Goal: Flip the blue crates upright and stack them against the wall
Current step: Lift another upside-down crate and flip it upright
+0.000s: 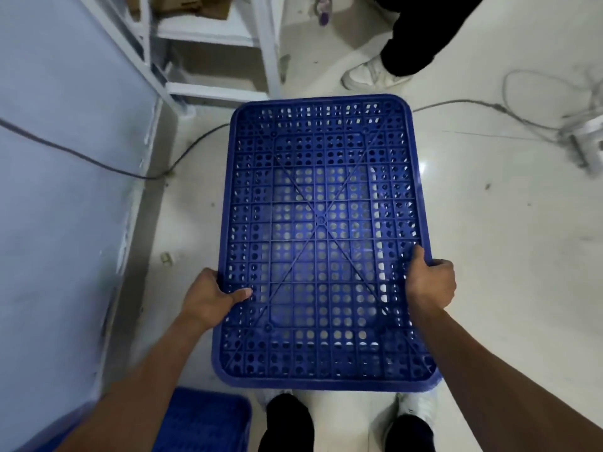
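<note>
Blue crate (321,236) upside down, perforated base up, held above the floor (489,223) beside the wall (65,158). Left hand (212,296) and right hand (430,282) each grip a long edge. Second blue crate (202,422) at lower left.

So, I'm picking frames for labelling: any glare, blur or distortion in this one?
Head view: a glare spot on the floor right of the blue crate; wide-angle bending curves the wall and shelf frame; the second crate at lower left is blurred; left hand and right hand look sharp.
</note>
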The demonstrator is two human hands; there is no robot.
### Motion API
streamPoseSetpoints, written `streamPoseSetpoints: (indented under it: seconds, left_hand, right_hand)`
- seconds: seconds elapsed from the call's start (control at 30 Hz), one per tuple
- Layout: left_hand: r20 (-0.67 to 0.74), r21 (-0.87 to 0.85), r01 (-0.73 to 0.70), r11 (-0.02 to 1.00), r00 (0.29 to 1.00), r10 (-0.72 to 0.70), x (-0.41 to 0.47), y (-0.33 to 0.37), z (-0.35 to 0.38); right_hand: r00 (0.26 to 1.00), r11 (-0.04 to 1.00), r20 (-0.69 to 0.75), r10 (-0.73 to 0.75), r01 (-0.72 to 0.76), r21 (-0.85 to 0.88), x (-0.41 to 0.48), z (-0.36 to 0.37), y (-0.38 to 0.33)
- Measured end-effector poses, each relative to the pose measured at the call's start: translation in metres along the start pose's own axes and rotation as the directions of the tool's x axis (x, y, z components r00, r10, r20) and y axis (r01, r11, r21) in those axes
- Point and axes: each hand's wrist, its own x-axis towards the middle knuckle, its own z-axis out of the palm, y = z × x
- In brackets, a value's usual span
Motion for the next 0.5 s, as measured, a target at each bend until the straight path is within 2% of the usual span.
streamPoseSetpoints:
  seconds: [0.17,0.37,0.5]
  left_hand:
    - [0.044,-0.010,-0.040,0.999,0.998,0.041,-0.018,0.038,0.066]
    - [0.100,0.024,0.008,1.000,0.995,-0.011,-0.031,0.062,0.156]
    - [0.105,0.038,0.038,0.999,0.994,-0.042,-0.070,0.100,0.207]
  right_hand:
    - [0.999,0.998,0.028,-0.025,0.026,-0.052,0.060,-0.062,0.034]
    - [0.993,0.980,0.114,-0.044,0.065,-0.188,0.145,-0.129,0.074]
    - [0.983,0.955,0.155,-0.094,0.133,-0.264,0.189,-0.159,0.099]
